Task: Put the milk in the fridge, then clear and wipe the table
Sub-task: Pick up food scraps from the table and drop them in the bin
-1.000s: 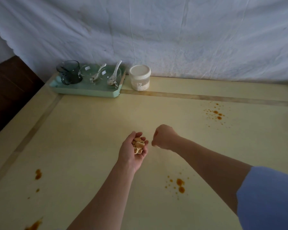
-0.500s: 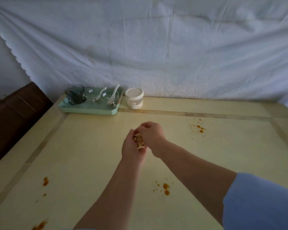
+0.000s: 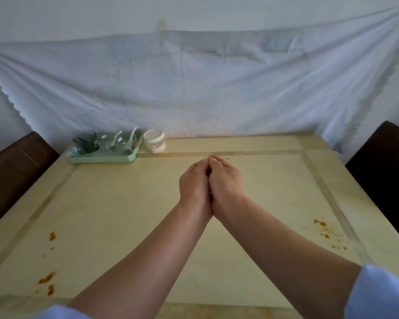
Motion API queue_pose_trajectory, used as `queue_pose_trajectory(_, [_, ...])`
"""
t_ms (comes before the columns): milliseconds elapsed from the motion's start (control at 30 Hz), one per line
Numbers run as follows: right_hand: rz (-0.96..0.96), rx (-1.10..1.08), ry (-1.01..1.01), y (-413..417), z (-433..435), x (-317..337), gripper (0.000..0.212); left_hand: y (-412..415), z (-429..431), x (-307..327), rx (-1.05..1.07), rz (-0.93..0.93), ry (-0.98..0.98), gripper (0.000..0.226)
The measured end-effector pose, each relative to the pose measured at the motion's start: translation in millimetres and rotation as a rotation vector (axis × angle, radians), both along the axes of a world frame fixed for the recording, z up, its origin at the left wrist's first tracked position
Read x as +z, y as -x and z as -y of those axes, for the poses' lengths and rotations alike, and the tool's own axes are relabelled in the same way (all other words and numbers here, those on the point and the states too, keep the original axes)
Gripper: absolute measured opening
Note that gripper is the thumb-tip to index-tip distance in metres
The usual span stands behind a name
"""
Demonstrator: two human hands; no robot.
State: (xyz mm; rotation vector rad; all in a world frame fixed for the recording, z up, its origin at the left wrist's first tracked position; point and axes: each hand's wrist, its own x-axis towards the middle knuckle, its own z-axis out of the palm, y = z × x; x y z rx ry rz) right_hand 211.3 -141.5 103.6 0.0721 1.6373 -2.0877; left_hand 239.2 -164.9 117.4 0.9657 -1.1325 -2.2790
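Note:
Over the middle of the pale yellow table [image 3: 124,215], my left hand [image 3: 195,185] and my right hand [image 3: 226,180] are pressed together palm to palm with the fingertips touching. They form a closed cup, and the food scraps inside it are hidden. Orange-brown stains mark the table at the left edge [image 3: 52,236], the near left corner [image 3: 46,278] and the right side [image 3: 323,226]. No milk is in view.
A green tray [image 3: 101,158] at the back left holds a dark glass cup [image 3: 85,142] and glass bowls with spoons [image 3: 122,143]. A white jar [image 3: 154,141] stands beside it. Dark chairs flank the table on the left [image 3: 14,171] and right [image 3: 387,171]. A white sheet [image 3: 194,88] hangs behind.
My right hand came over the scraps lying in my open left palm, and both hands closed together around them. The view has lifted and pulled back.

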Motion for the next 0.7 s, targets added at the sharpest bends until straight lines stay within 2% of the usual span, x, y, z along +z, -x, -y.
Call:
queue_pose_trajectory(133, [0.039, -0.143, 0.056, 1, -71, 14, 0.028, 2, -68, 19, -0.149, 0.054, 0.077, 0.022])
queue_pose_trajectory(300, [-0.019, -0.415, 0.101, 5, -155, 35, 0.022, 17, -142, 38, -0.483, -0.005, 0.107, 0.022])
queue_pose_trajectory(367, [0.01, -0.567, 0.154, 3, -186, 41, 0.026, 21, -173, 41, -0.649, -0.001, 0.188, 0.021])
queue_pose_trajectory(467, [0.022, -0.771, 0.194, -3, -229, 44, 0.025, 22, -216, 38, -0.775, -0.021, 0.367, 0.015])
queue_pose_trajectory(600, [0.027, -1.052, 0.183, -25, -304, 32, 0.022, 10, -294, 27, -1.074, -0.014, 0.171, 0.023])
queue_pose_trajectory(700, [0.048, -1.209, 0.223, -46, -372, 23, 0.024, -1, -364, 16, -1.251, 0.003, 0.115, 0.023])
